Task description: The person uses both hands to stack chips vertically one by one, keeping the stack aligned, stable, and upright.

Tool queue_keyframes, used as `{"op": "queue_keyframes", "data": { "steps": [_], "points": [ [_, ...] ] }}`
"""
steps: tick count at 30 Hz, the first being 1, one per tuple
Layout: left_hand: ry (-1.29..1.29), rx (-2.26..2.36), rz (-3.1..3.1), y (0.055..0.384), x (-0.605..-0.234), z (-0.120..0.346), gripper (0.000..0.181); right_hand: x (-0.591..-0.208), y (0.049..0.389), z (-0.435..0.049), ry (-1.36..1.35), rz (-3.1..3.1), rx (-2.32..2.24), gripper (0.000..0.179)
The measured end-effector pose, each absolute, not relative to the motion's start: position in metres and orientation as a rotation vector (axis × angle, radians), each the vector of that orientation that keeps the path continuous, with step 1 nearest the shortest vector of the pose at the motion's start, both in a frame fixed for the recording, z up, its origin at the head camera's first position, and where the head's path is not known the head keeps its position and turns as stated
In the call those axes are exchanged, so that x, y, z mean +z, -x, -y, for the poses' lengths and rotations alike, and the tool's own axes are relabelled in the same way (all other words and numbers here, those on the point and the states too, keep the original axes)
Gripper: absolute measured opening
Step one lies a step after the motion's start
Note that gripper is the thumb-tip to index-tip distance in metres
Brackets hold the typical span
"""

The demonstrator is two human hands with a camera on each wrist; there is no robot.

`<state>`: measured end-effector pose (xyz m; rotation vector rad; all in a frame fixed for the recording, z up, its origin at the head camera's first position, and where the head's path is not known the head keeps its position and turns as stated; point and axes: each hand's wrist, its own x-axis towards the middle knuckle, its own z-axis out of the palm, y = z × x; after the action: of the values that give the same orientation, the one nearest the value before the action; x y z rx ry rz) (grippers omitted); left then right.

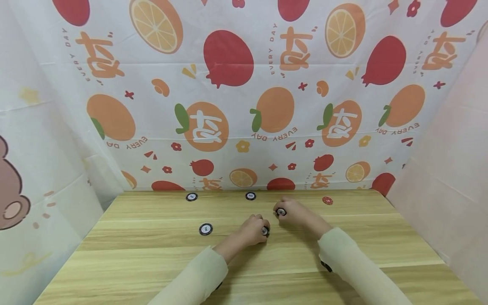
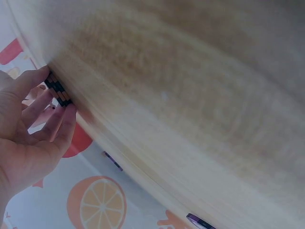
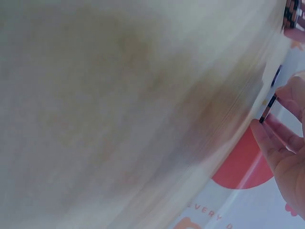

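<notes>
Near the middle of the table, my left hand (image 1: 253,230) grips a short stack of black poker chips (image 1: 265,231) by its edges. In the left wrist view the stack (image 2: 58,89) shows several layers between thumb and fingertips, at the tabletop. Farther back and to the right, my right hand (image 1: 292,212) pinches one black poker chip (image 1: 281,212). The right wrist view has this chip (image 3: 268,109) edge-on between thumb and fingers, tilted; whether it touches the table I cannot tell. Part of the left hand's stack (image 3: 290,14) appears in that view's top corner.
Black chips lie flat at the back left (image 1: 192,196), back middle (image 1: 250,196) and left of my left hand (image 1: 206,229). A red chip (image 1: 327,200) lies at the back right. Dark chips partly hide by the right sleeve (image 1: 325,266) and left sleeve (image 1: 218,286). Printed curtains surround the wooden table (image 1: 126,250).
</notes>
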<state>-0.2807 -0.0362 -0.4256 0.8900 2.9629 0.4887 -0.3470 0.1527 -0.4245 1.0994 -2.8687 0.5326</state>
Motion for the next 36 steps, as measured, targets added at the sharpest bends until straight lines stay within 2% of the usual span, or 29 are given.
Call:
{"op": "queue_keyframes", "data": {
  "steps": [8, 30, 36],
  "points": [
    [-0.884, 0.481, -2.954, 0.280, -0.424, 0.037, 0.022, -0.427, 0.340, -0.150, -1.222, 2.772, 0.486, 0.023],
    [-0.858, 0.490, -2.967, 0.280, -0.428, 0.038, 0.025, -0.421, 0.324, -0.141, -1.276, 2.773, 0.526, 0.025],
    [-0.795, 0.578, -2.960, 0.279, -0.429, 0.040, 0.032, -0.422, 0.323, -0.141, -1.291, 2.761, 0.522, 0.026]
  ]
}}
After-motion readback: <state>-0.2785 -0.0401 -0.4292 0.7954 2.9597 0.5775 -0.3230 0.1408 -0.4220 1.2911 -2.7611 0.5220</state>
